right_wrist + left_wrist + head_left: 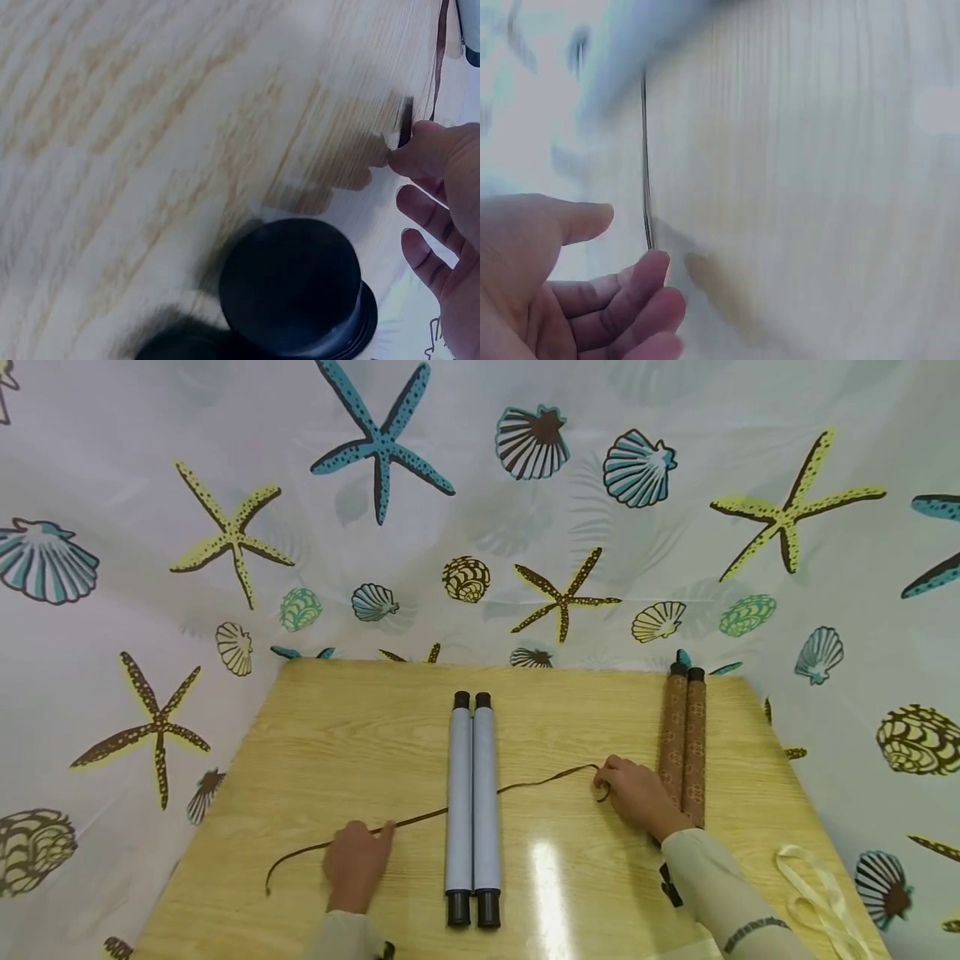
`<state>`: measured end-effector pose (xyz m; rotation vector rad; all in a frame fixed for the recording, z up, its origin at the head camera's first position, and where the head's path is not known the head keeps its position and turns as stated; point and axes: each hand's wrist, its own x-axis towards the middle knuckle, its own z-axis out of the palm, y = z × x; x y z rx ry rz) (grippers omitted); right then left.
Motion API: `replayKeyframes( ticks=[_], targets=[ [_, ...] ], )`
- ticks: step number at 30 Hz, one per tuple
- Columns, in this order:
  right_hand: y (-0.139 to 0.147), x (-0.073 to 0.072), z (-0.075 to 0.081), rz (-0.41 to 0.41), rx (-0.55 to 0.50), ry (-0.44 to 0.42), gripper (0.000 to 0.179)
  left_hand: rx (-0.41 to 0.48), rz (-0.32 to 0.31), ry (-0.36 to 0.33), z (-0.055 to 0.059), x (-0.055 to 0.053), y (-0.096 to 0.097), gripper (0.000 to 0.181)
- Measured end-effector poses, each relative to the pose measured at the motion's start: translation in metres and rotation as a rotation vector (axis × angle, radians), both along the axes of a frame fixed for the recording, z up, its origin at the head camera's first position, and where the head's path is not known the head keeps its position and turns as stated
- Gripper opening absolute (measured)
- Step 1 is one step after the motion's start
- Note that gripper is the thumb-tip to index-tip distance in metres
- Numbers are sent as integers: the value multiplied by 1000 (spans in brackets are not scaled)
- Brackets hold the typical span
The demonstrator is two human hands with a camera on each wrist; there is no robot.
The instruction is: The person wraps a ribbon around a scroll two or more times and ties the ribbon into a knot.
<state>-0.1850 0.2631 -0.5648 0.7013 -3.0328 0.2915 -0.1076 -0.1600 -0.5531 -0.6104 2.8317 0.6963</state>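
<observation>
A pale blue-grey scroll (485,802), wound on two rods with black end knobs, lies upright in the head view on the wooden table. A thin brown ribbon (423,817) crosses beneath it and comes out on both sides. Left of the scroll, my left hand (357,860) is over the ribbon. In the left wrist view its thumb stands apart from the fingers, and the ribbon (646,161) runs to the index fingertip. On the other side, my right hand (636,793) pinches the ribbon near its right end between thumb and index finger; a short tail hangs below.
A brown patterned scroll (695,743) with black knobs lies at the right, partly behind my right forearm. A cream ribbon (813,893) is looped near the table's right edge. Cloth with shells and starfish (562,600) surrounds the wooden table (360,718).
</observation>
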Motion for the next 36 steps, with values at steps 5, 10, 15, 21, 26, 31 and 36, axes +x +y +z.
replayKeyframes(
  ticks=[5,10,15,21,26,31,36],
  targets=[
    [-1,-3,0,-4,22,6,14,-19,110,-112,-1,2,-68,63],
    [-3,-4,0,-1,31,-5,4,72,106,-68,2,-5,-87,52],
    [-3,-5,0,-4,21,-33,4,106,83,-18,4,-19,-91,27],
    [-2,-8,-2,-80,-131,-113,6,108,88,52,-2,-47,-94,31],
    [-5,-14,6,-141,-223,-126,8,53,111,221,6,-84,-84,31],
    [-12,-18,14,-151,-237,-95,10,38,123,347,30,-113,-72,27],
    [-15,-24,22,-188,-284,-35,12,11,151,468,61,-133,-60,29]
  ],
)
